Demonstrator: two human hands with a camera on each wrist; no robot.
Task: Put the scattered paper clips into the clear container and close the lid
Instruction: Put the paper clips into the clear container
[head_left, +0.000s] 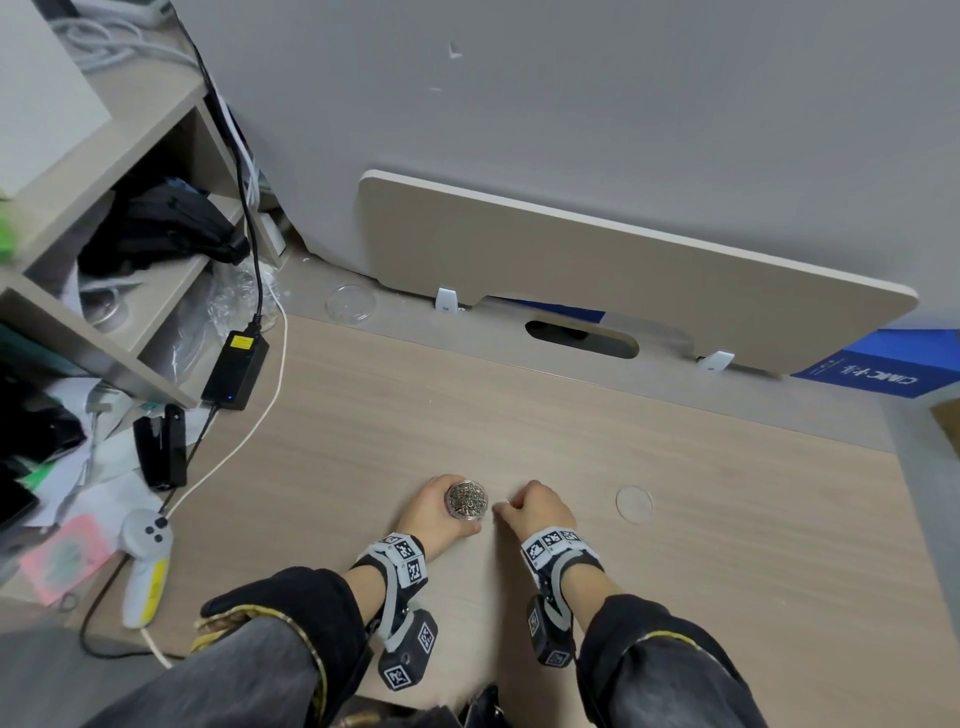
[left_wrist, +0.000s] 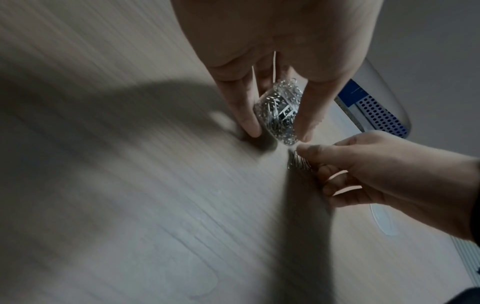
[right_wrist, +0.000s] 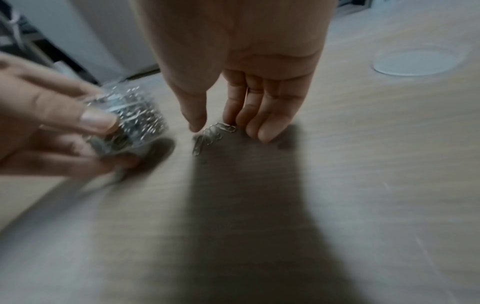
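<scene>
Gathering step: left hand grips the clear container while the right hand, grip spread, rakes the last paper clips across the counter; next, pinch and drop them in.

Middle of table: bare wood from the hands back to the rear panel; open to a reach.
Between the hands: narrow gap; left hand holds the container, right hand rests by a few paper clips.
Right side: only the flat clear lid lies near the right hand.
Left side: power adapter, cables, black stapler and white controller crowd the edge.
Far left: shelf blocks the way.
Back: a clear dish and a cable slot lie before the panel.
</scene>
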